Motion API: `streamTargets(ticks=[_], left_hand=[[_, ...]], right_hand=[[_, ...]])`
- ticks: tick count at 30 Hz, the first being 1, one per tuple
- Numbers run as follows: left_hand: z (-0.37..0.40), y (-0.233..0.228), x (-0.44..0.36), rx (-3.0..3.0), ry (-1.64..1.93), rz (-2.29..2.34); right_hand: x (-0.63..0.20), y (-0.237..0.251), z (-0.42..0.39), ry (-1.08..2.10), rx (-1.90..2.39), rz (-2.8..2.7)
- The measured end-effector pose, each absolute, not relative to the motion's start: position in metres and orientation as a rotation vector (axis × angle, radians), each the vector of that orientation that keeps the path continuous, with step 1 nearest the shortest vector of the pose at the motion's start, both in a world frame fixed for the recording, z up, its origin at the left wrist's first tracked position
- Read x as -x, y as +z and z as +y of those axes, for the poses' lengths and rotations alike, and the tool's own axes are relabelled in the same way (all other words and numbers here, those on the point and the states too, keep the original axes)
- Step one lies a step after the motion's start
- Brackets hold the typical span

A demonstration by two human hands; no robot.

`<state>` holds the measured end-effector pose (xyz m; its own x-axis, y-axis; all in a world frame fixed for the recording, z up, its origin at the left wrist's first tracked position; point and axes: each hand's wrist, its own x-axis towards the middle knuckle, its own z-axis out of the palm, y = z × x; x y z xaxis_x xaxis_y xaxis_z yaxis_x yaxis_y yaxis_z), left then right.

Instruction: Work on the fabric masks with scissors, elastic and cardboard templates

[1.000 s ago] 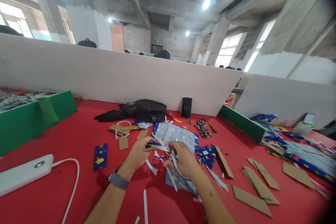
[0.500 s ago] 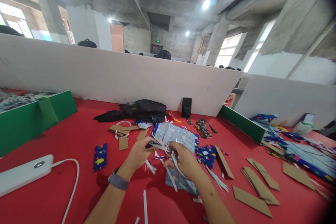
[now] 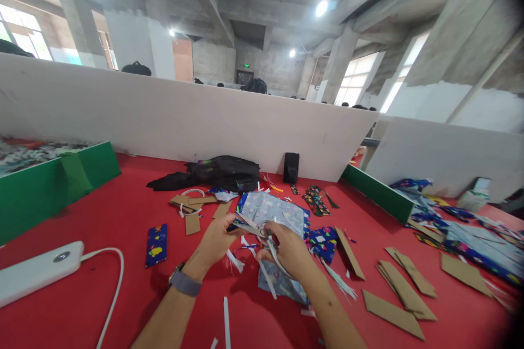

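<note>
Over the pale patterned cloth (image 3: 273, 210) spread on the red tabletop (image 3: 102, 218), both hands meet. The right hand (image 3: 289, 248) is closed through the handles of a pair of scissors (image 3: 256, 229), whose blades point toward the left hand (image 3: 216, 239). That hand is pinched shut on a small dark fabric piece (image 3: 236, 226) at the blade tips, just in front of the cloth's near edge. Cardboard strips (image 3: 403, 289) lie well right of the cloth, a white power bank (image 3: 39, 270) far to its left.
</note>
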<state>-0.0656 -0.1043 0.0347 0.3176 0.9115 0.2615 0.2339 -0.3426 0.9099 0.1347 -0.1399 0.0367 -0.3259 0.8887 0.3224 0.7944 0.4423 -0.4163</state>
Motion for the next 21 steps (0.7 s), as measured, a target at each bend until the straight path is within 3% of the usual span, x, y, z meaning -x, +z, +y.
streamTargets(ticks=[21], left_hand=[[-0.1032,0.0322,0.0661,-1.760,1.074,1.048]], right_hand=[[-0.1371,0.0392,-0.1397,0.106,1.566,-2.229]])
